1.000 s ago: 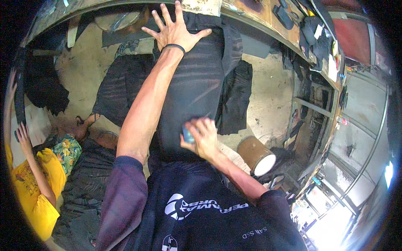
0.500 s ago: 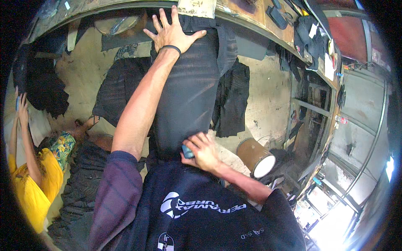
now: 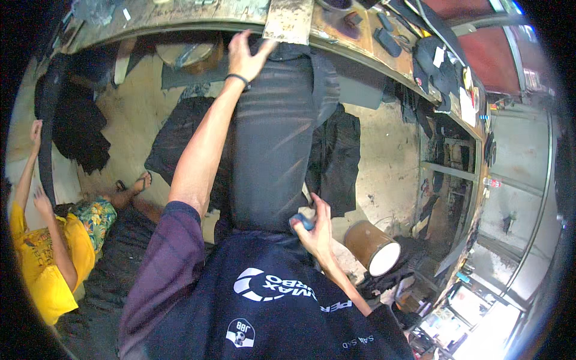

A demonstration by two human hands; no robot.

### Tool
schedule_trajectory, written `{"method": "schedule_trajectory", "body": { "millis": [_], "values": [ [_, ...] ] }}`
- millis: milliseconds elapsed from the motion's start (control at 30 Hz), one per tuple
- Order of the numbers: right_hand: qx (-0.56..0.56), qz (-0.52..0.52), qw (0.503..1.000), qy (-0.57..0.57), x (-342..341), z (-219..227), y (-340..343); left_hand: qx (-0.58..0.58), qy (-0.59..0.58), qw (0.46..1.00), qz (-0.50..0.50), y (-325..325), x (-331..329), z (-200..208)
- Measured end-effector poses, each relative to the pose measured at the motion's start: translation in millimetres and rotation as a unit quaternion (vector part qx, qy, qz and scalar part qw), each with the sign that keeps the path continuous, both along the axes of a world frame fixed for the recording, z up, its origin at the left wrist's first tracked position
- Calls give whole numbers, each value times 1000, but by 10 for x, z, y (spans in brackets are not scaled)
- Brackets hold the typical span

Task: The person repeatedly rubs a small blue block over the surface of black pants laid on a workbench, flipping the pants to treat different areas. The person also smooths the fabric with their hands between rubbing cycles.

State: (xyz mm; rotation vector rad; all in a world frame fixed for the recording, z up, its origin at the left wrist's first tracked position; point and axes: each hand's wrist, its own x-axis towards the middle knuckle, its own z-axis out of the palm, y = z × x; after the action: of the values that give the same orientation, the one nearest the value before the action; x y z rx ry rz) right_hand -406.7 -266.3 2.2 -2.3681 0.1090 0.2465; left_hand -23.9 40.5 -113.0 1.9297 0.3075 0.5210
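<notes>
The left hand [image 3: 247, 55] presses open-fingered on the long dark grey fabric panel [image 3: 273, 150] at the surface's [image 3: 198, 15] edge; the right hand [image 3: 317, 228] grips a small blue block [image 3: 302, 222] at the panel's near end.

The dark fabric panel [image 3: 273, 156] filled the middle, from the workbench edge [image 3: 198, 21] down to the person's chest, so there was no free way across it. Left hand [image 3: 247, 55] pressed on its top end, right hand [image 3: 315, 225] with a blue object [image 3: 302, 222] sat at its bottom end. To the right, a round bucket [image 3: 372, 247] and other dark pieces [image 3: 336, 156] blocked the floor. To the left, bare floor [image 3: 135, 114] was open, w/ another person in yellow [image 3: 45, 264] further away.
</notes>
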Motion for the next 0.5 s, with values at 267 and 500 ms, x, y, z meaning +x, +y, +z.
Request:
{"method": "schedule_trajectory", "body": {
  "millis": [267,500],
  "values": [
    [82,24,956,282,-373,-142,-147,172,125,974,71,341,-514,100],
    [-62,98,933,341,-1420,-479,-857,42,105,993,14,-290,-2445,281]
  ]
}}
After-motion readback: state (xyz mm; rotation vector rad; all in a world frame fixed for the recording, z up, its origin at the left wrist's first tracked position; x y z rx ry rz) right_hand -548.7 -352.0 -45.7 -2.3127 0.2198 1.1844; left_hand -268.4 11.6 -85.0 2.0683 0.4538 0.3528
